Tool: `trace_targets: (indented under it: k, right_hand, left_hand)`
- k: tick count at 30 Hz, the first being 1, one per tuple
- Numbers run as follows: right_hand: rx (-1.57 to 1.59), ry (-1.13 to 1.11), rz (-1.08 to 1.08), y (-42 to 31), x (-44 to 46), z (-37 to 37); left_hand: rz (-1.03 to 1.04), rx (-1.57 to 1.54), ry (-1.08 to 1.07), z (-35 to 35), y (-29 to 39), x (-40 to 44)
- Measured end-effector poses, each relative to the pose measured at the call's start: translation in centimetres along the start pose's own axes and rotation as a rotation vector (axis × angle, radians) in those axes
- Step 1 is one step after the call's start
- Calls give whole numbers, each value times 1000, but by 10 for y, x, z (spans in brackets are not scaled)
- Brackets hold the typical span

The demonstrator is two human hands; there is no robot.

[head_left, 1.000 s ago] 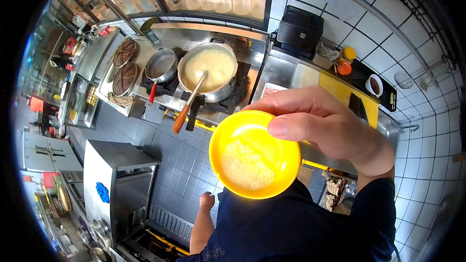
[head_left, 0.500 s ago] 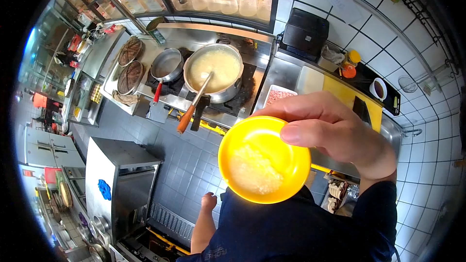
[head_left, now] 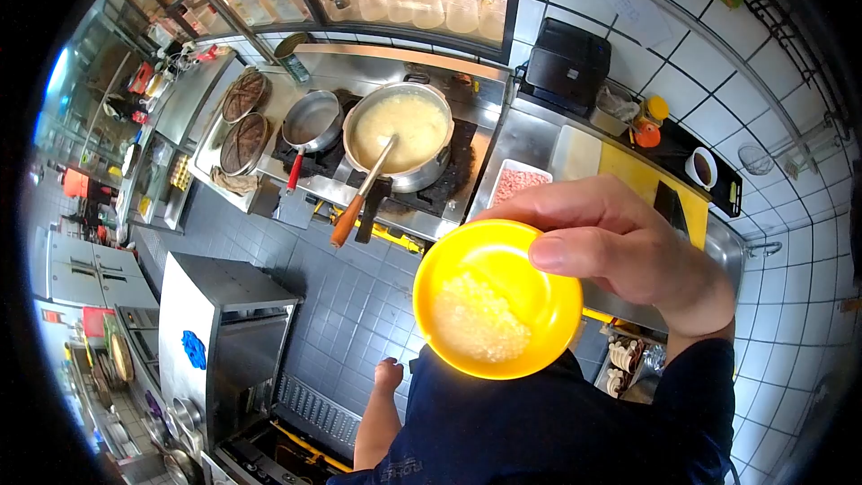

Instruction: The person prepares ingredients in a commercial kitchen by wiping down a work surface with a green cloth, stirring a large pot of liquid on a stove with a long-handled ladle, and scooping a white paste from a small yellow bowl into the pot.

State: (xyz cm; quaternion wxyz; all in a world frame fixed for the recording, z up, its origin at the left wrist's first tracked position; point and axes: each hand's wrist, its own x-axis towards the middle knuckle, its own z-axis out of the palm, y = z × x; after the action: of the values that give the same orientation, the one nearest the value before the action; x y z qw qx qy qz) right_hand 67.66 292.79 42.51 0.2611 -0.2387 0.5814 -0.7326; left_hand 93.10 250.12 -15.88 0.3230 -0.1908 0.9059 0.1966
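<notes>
My right hand (head_left: 628, 251) pinches the rim of a small yellow bowl (head_left: 548, 305), thumb on the inside and fingers behind. The bowl is tipped towards me and holds pale, finely chopped bits (head_left: 480, 319) in its lower left; I cannot tell what they are. Down by my side hangs my left hand (head_left: 388, 375), its fingers curled in, with nothing visible in it. Beyond the bowl, on the stove, stands a large pot (head_left: 415, 174) of cloudy, pale liquid. A ladle (head_left: 373, 181) with a wooden handle leans in that pot.
Left of the large pot is a red-handled saucepan (head_left: 310, 131). A white tray of pink minced meat (head_left: 519, 181), a yellow cutting board (head_left: 633, 168) and a dark-bladed knife (head_left: 669, 205) lie on the right counter. A steel cabinet (head_left: 189, 305) stands at lower left.
My right hand and the yellow bowl have shifted slightly right in the view. The grip looks the same, and my left hand still hangs at my side.
</notes>
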Motion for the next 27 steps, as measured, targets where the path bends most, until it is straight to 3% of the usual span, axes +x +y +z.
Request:
trace_targets:
  k: [27]
  right_hand:
    - [-1,-1,3,-2,2,-1]
  left_hand:
    - [-57,-32,-38,-16,15,-9]
